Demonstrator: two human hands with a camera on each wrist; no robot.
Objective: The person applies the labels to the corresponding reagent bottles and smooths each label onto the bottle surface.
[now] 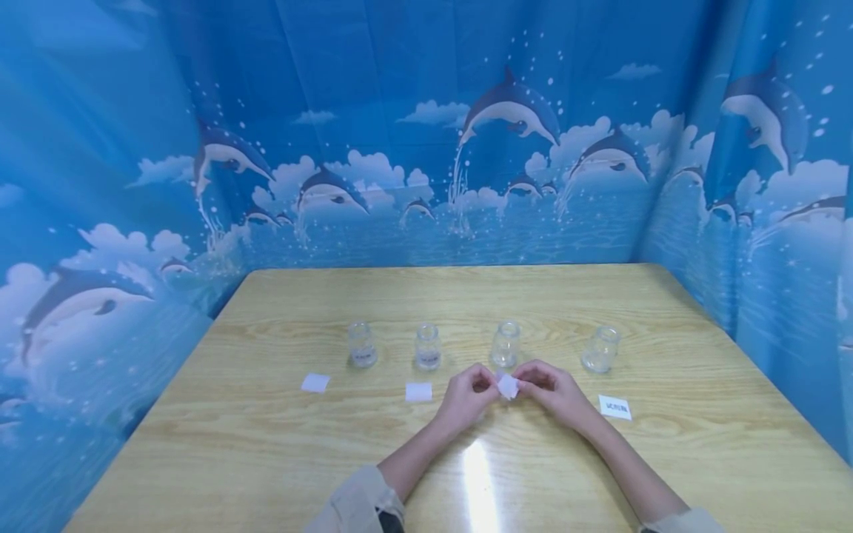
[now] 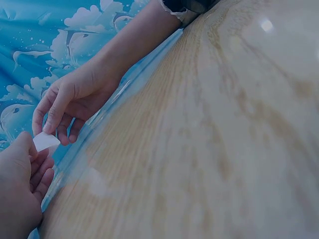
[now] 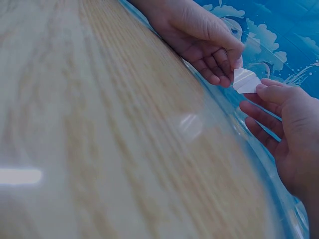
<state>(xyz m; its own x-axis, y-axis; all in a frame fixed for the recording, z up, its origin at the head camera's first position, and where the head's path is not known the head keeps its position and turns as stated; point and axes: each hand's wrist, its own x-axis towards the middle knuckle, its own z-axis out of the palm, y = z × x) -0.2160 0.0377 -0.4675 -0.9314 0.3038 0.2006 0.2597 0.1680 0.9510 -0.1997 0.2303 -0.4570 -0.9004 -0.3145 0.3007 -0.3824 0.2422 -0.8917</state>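
Between both hands, above the table, is a small white paper label, bent with a crease across it. My left hand pinches its left edge between thumb and forefinger. The opposite edge is in the pinch of my right hand. The right wrist view shows the label's shiny white face, with the other fingers of both hands loosely bent below. Just behind the hands stands a clear glass jar. Another jar is to the right, behind a white label with dark print.
On the left stand two glass jars, one and another, each with dark print low on its side. In front of them lie two blank white paper pieces, one and another. A dolphin-print curtain surrounds the wooden table.
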